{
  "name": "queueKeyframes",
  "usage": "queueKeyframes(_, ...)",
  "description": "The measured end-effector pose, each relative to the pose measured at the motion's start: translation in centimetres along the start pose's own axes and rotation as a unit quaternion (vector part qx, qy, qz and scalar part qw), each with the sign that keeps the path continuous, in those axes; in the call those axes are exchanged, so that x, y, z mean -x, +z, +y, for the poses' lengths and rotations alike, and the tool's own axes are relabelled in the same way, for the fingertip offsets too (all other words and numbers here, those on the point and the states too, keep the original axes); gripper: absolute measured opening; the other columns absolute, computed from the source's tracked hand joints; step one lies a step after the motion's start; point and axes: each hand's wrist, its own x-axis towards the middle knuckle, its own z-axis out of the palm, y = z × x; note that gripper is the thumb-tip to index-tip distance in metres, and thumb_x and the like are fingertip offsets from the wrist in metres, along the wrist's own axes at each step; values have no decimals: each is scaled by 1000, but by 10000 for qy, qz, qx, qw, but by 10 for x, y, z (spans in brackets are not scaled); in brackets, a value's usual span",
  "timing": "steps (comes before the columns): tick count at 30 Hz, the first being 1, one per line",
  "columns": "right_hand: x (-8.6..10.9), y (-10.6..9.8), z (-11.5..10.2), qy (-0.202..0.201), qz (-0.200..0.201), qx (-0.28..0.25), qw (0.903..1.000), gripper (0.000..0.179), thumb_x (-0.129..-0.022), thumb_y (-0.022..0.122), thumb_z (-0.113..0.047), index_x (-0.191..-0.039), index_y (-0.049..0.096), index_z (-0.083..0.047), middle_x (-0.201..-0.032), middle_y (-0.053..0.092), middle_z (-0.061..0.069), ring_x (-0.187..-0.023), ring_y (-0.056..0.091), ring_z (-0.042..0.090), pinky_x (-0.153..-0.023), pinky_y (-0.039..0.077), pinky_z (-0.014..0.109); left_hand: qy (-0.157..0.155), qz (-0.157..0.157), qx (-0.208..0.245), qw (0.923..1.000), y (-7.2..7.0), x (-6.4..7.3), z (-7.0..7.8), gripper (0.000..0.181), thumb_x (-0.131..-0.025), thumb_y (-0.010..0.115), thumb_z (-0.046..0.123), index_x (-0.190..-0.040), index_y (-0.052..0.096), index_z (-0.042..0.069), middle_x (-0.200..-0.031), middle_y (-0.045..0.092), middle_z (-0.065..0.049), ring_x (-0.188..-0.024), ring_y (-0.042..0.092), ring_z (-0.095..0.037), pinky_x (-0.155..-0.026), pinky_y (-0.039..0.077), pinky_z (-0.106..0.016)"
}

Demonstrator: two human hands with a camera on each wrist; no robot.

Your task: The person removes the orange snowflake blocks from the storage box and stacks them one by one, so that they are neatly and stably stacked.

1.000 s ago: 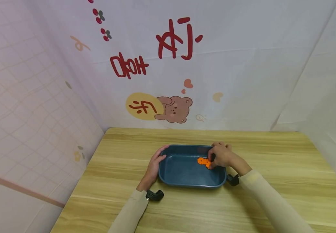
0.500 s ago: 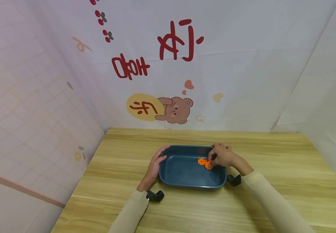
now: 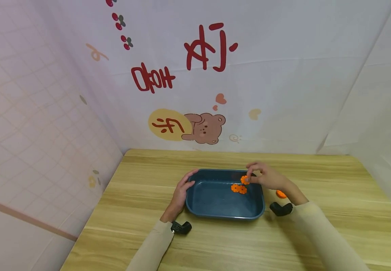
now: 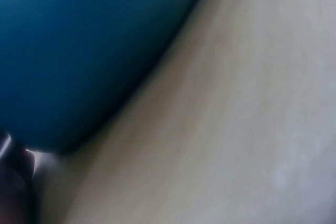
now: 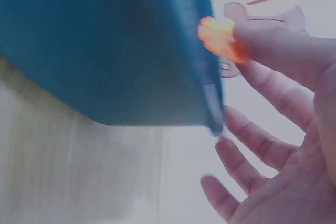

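Observation:
My left hand point(image 3: 178, 195) holds the left end of a dark blue rectangular tray point(image 3: 225, 216), its fingers along the far left corner and its thumb at the rim. Over the tray's far right corner, my right hand point(image 3: 269, 177) pinches an orange notched, flower-shaped disc point(image 3: 245, 180) between thumb and forefinger. The right wrist view shows this disc point(image 5: 216, 36) as a bright blur at the tray wall, with the other fingers spread. Two similar orange discs point(image 3: 238, 188) lie on the tray floor, overlapping. The left wrist view shows only the tray's outer wall point(image 4: 79, 51), blurred, and a dark shape at lower left.
Another orange piece point(image 3: 281, 194) lies on the wooden table point(image 3: 344, 210) right of the tray, beside my right wrist. A printed wall sheet point(image 3: 283, 113) rises behind the table's far edge. Black wrist cameras point(image 3: 181, 227) stick out near the tray.
My right hand has risen from the tray floor and drawn back to the right with one orange disc. The piece on the table has come into sight. My left hand stays put.

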Motion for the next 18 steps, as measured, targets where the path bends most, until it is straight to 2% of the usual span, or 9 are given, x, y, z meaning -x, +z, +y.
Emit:
queueKeyframes(5, 14, -14, -1, 282, 285, -900, 9951, 7, -97, 60, -8, -95, 63, -1, -106, 66, 20, -97, 66, 27, -81, 55, 30, -15, -22, 28, 10000, 0, 0, 1, 43, -101, 44, 13, -142, 52, 4, -152, 44, -11, -144, 31, -22, -111, 27, -24)
queueKeyframes(7, 20, -19, -1, 321, 371, -1193, 9917, 9, -98, 57, -5, -99, 60, 4, -95, 68, 18, -86, 69, 23, -79, 56, 31, -21, -14, 41, 10000, 0, 0, 1, 43, -101, 44, 12, -142, 51, 3, -152, 44, -11, -144, 31, -23, -111, 27, -24)
queueKeyframes(11, 33, -28, 3, 511, 566, -1370, 9876, 14, -99, 55, -6, -104, 56, 7, -92, 71, 8, -77, 71, 20, -77, 57, 32, -62, 29, 29, 10000, 0, 1, 1, 43, -101, 44, 12, -142, 52, 4, -151, 45, -10, -144, 32, -21, -111, 27, -23)
queueKeyframes(14, 42, -32, 7, 583, 704, -1468, 9849, 16, -100, 54, -6, -109, 54, 7, -90, 72, 3, -76, 71, 23, -77, 57, 33, -70, 34, 29, 10000, 0, 1, 0, 43, -101, 44, 13, -142, 53, 4, -151, 45, -9, -143, 32, -20, -111, 27, -23)
queueKeyframes(18, 55, -35, 12, 539, 889, -1384, 9849, 23, -101, 53, -5, -122, 52, 4, -89, 72, 8, -76, 71, 25, -76, 58, 39, -43, 10, 75, 10000, -1, 0, -1, 43, -101, 44, 12, -142, 51, 3, -152, 44, -11, -144, 31, -22, -111, 27, -23)
